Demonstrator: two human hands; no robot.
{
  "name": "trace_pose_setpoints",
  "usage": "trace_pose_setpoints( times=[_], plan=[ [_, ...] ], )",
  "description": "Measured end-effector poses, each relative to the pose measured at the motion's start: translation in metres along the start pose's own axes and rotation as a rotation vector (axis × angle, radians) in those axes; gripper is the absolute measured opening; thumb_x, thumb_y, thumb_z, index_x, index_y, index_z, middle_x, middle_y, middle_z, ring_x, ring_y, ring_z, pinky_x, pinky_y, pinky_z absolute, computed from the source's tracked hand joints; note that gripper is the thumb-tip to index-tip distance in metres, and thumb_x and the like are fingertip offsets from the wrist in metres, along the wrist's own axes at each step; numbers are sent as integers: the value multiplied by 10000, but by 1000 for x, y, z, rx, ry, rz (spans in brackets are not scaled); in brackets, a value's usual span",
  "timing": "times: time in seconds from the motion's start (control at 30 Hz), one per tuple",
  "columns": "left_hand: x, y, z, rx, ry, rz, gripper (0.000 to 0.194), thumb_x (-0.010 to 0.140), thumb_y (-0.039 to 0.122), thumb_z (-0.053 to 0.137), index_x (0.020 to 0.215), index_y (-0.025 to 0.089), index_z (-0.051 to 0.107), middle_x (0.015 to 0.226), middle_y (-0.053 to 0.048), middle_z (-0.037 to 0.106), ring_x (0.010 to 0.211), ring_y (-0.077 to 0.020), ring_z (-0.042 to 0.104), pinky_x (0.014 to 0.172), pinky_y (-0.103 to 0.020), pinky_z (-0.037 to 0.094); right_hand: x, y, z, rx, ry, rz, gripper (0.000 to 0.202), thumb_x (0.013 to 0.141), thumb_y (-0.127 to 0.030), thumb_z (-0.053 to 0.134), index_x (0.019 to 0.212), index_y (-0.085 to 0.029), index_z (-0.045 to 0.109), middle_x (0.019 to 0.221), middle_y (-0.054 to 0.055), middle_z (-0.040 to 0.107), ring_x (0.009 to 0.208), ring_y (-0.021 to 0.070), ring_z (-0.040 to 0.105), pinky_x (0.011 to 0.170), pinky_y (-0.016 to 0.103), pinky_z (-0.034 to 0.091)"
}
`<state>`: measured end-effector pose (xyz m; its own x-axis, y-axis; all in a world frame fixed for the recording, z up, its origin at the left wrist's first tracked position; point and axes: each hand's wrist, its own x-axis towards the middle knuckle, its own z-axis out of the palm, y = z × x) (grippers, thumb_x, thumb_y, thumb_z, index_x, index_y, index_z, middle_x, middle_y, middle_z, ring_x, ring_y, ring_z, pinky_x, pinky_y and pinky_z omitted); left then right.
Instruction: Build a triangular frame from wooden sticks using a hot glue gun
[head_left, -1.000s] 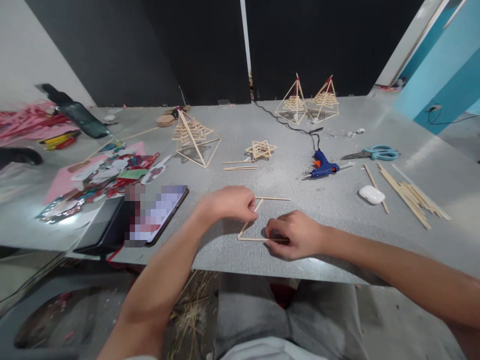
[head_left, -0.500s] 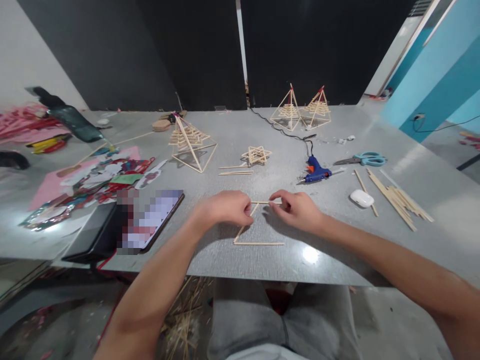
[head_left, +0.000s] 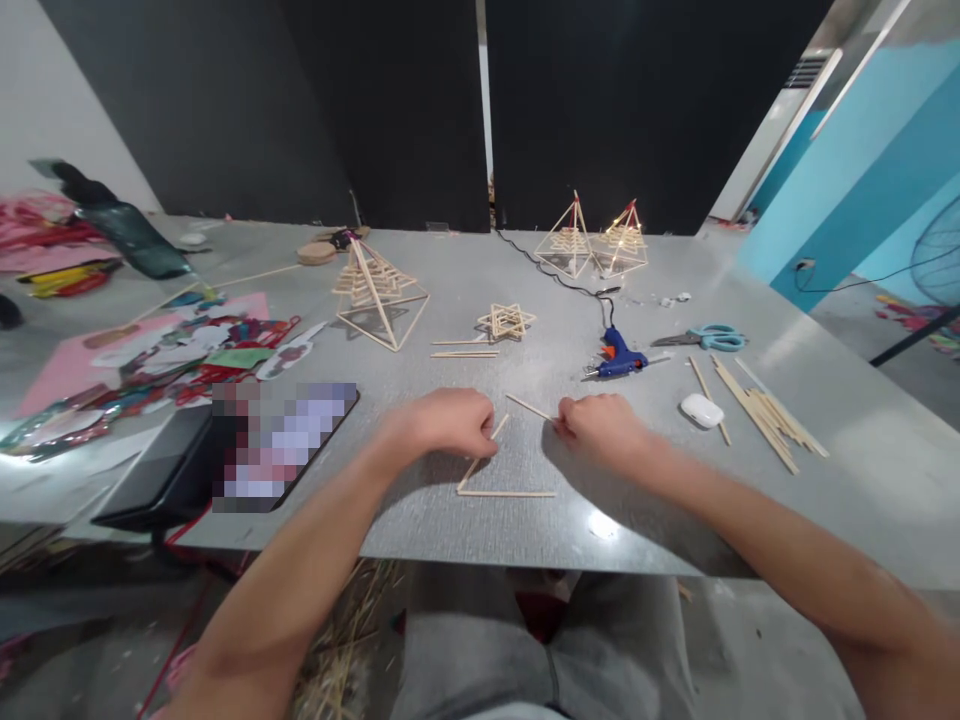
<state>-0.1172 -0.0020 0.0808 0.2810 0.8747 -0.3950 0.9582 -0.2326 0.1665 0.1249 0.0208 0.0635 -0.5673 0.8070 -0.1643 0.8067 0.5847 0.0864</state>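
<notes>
So far left there's a dark spray bottle (head_left: 131, 235) tilted over, then a messy heap of paper cutouts (head_left: 187, 345), with a smartphone (head_left: 304, 440) (screen's pixelated) lying nearer the table edge. Behind that stands a stick pyramid (head_left: 375, 297) with little rungs stacked up inside.

Next is the left hand (head_left: 454, 422), fingers curled in against a slanted stick (head_left: 472, 470); can't tell if it's pinching or just pressing. That stick's bottom end meets a flat stick (head_left: 506, 494) on the table, making a sharp corner. Farther back sits a stick star (head_left: 507, 321) with a few loose sticks beside it.

The right hand (head_left: 596, 425) has its fingertips clamped on the end of another stick (head_left: 529, 406), whose free end points toward the top of the slanted one, a bit apart. Behind are two smaller pyramids, one lit up, then a blue glue gun (head_left: 622, 357), a white earbud case (head_left: 702, 411), scissors (head_left: 721, 338) and a pile of spare sticks (head_left: 769, 415).
</notes>
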Motion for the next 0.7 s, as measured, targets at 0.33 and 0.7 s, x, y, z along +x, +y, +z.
trace_pose_setpoints(
  times=[0.33,0.7],
  plan=[
    [3,-2,2,16,-2,4,110,701,320,673,669,223,715,638,-23,673,578,-195,542,579,-326,303,-17,9,-44,-50,-205,-111,324,950,-334,646,1103,-143,858,1049,211,830,984,351,784,712,365,456],
    [3,-2,2,19,-2,3,114,728,327,683,682,228,714,686,-38,711,614,-207,573,589,-334,305,5,7,-31,70,-272,-126,315,926,-352,622,1001,-163,863,918,155,815,807,245,719,637,315,382]
  ],
)
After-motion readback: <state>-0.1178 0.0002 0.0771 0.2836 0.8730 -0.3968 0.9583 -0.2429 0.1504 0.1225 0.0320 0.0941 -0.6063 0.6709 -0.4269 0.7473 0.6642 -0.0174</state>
